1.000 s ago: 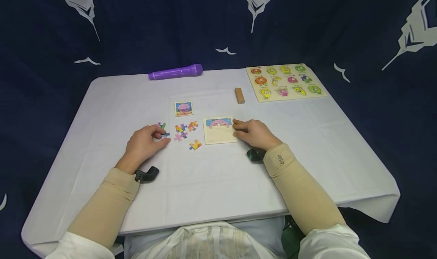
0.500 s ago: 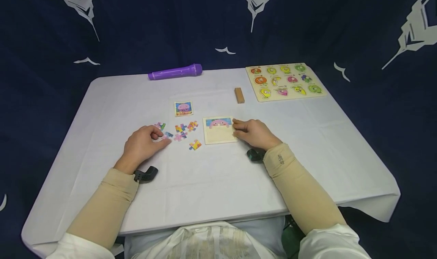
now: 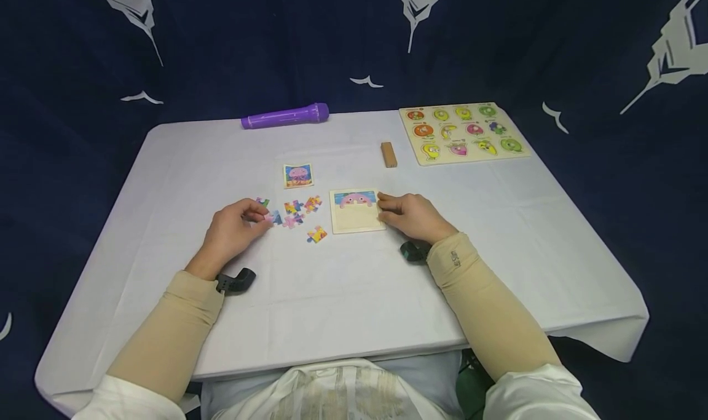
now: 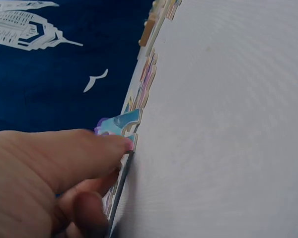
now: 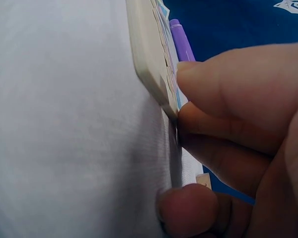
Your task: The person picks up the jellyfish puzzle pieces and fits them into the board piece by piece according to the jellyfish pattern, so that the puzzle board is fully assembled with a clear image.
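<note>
My left hand (image 3: 229, 230) pinches a blue and pink jigsaw piece (image 4: 124, 120) between thumb and fingers, at the left end of a group of loose pieces. Several jigsaw pieces (image 3: 293, 207) lie to its right, and a yellow one (image 3: 317, 235) sits a little nearer to me. The square puzzle board (image 3: 358, 222) lies flat, with a strip of pink and blue picture along its top and bare wood below. My right hand (image 3: 416, 217) holds this board by its right edge; in the right wrist view the thumb is at its corner.
A small picture card (image 3: 298, 176) of a pink figure lies behind the pieces. Farther back are a purple microphone (image 3: 284, 117), a brown wooden block (image 3: 388, 154) and a fruit puzzle board (image 3: 464, 134) at the back right. A dark blue curtain hangs behind the table.
The left thumb and fingers have closed on the blue and pink piece, which had slid slightly right along the table. My right hand and the board stay put.
</note>
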`<state>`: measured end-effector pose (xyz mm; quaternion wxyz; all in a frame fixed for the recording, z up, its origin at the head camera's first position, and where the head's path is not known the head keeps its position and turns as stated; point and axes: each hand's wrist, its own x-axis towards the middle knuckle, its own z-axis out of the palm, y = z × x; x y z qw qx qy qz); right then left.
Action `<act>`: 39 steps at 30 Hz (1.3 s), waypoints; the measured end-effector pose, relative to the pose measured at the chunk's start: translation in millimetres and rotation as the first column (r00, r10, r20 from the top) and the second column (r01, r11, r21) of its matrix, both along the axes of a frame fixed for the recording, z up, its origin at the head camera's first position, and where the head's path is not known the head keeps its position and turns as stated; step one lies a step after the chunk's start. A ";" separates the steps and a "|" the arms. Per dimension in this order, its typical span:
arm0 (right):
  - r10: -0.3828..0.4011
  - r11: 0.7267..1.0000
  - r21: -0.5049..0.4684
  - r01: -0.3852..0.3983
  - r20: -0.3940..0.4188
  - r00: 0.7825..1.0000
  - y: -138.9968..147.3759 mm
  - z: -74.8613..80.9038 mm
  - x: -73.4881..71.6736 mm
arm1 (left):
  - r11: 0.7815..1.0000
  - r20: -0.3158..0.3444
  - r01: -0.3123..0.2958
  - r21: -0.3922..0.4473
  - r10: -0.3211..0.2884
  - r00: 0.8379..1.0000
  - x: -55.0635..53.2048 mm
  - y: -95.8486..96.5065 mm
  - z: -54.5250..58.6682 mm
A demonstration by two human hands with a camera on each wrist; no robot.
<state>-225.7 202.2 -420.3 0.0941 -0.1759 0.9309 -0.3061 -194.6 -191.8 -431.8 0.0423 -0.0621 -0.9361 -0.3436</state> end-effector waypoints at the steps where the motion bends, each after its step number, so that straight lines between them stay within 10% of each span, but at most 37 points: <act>1: -0.001 1.000 0.001 0.001 -0.001 1.000 0.4 0.3 -0.2 | 1.000 -0.015 -0.001 0.020 0.001 1.000 -0.7 0.4 0.3; 19: 0.010 1.000 0.027 -0.010 -0.010 1.000 4.4 2.5 -5.4 | 0.941 0.131 0.045 0.334 -0.093 0.987 -9.0 31.0 11.9; 39: 0.029 0.999 0.012 -0.029 -0.014 0.999 3.7 1.5 -0.8 | 0.955 0.171 0.250 0.162 -0.276 0.946 -51.7 151.1 16.8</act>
